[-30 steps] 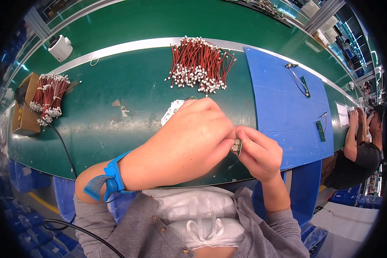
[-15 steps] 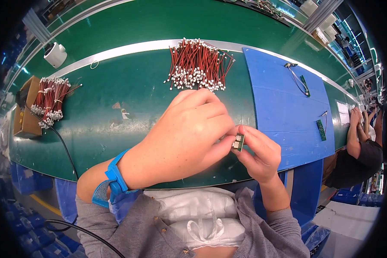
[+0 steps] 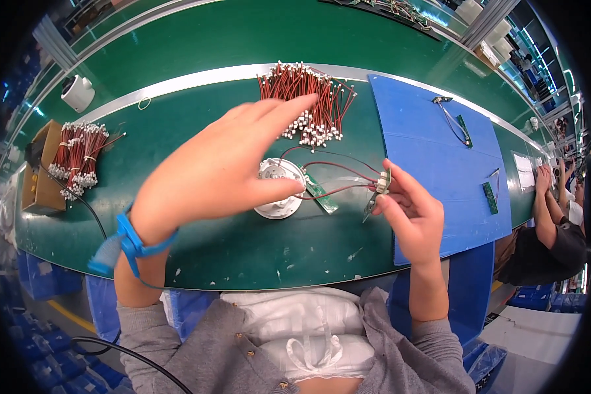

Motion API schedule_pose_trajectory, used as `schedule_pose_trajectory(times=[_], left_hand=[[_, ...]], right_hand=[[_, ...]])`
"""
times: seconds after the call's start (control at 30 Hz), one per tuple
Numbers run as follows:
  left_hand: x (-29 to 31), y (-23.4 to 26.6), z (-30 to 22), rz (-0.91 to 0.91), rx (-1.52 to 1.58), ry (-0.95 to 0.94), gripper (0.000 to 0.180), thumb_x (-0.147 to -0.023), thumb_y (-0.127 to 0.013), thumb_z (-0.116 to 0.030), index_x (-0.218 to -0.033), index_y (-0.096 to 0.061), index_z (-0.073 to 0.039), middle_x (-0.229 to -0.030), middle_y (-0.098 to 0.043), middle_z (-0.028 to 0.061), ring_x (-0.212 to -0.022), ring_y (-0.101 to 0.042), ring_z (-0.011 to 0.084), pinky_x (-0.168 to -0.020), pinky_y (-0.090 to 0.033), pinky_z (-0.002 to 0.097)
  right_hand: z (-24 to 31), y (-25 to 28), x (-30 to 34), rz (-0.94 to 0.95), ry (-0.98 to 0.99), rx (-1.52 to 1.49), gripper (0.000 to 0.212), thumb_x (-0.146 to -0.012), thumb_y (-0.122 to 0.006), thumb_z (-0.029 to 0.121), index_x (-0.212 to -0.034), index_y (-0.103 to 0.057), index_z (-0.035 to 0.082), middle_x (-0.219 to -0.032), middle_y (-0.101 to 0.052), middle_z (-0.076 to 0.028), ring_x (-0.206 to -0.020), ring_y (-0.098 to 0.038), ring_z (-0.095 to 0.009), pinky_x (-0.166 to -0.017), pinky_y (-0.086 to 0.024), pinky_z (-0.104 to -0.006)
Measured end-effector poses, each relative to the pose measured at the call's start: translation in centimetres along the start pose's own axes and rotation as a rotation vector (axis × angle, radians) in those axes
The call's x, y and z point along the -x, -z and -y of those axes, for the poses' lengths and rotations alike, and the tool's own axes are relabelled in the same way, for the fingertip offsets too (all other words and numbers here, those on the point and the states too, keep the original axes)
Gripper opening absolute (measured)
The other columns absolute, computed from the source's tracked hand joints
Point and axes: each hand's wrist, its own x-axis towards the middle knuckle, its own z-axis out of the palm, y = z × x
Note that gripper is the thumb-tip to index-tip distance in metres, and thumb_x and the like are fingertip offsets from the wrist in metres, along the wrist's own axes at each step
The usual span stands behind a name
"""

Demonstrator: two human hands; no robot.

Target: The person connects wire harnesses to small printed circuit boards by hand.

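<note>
Between thumb and fingertips, my right hand (image 3: 414, 220) grips a small green circuit board (image 3: 384, 178) with white connectors. Red and dark wires (image 3: 338, 191) run from it leftward to a round white plastic device (image 3: 280, 209) on the green table. A second green board strip (image 3: 326, 197) lies against the device's right side. My left hand (image 3: 223, 164) is open and holds nothing. It hovers over the device, partly hiding it, with its fingers pointing at the pile of red wire leads (image 3: 328, 115) with white plugs.
A blue sheet (image 3: 433, 190) on the right carries two boards with wires, one being a green board (image 3: 490, 198). At the left, bundled red leads (image 3: 79, 157) stand by a cardboard box (image 3: 43, 187). A white housing (image 3: 78, 93) sits beyond. Another person's arms (image 3: 538, 197) show far right.
My left hand has moved away from the board, up and to the left, and its fingers have opened. The white device and its wires now show. My right hand still holds the board.
</note>
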Motion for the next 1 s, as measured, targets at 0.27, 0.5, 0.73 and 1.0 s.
schedule_pose_trajectory(times=[0.27,0.5,0.73,1.0], left_hand=[[-0.8,-0.3,-0.3,0.485,0.114,0.320,0.089,-0.063,-0.074,-0.025,-0.138,-0.028,-0.014,-0.117,-0.055,0.0204,-0.100,-0.056,0.0390,-0.085,-0.046,0.0404],[-4.0,2.3,-0.9,0.315,0.068,0.240,0.062,-0.063,-0.066,-0.023,-0.122,-0.048,-0.010,-0.102,-0.063,0.0130,-0.091,-0.062,0.0333,-0.077,-0.050,0.0365],[-10.6,7.1,5.4,-0.348,-0.243,0.386,0.053,-0.069,-0.065,-0.034,-0.114,-0.051,-0.010,-0.099,-0.063,0.0136,-0.091,-0.061,0.0295,-0.077,-0.048,0.0380],[-15.3,8.5,26.0,-0.657,-0.290,0.551,0.054,-0.068,-0.067,-0.029,-0.117,-0.050,-0.015,-0.111,-0.054,0.0176,-0.097,-0.054,0.0409,-0.083,-0.047,0.0448]], right_hand=[[0.0,1.2,-0.5,0.014,-0.202,-0.270,0.046,-0.082,-0.059,-0.003,-0.126,-0.047,-0.003,-0.101,-0.062,-0.015,-0.077,-0.061,-0.011,-0.067,-0.050,-0.0230],[2.9,5.1,-5.1,0.093,0.011,-0.018,0.042,-0.078,-0.062,-0.001,-0.119,-0.054,-0.002,-0.094,-0.064,-0.010,-0.072,-0.062,-0.009,-0.066,-0.050,-0.0223],[5.1,2.4,-21.1,-0.134,0.437,0.154,0.032,-0.080,-0.063,0.015,-0.110,-0.059,0.005,-0.087,-0.066,-0.007,-0.068,-0.063,-0.014,-0.060,-0.049,-0.0259],[-3.4,-9.8,-37.4,-0.131,0.534,0.476,0.030,-0.080,-0.062,0.016,-0.109,-0.056,0.011,-0.096,-0.064,-0.011,-0.078,-0.063,-0.027,-0.068,-0.050,-0.0358]])
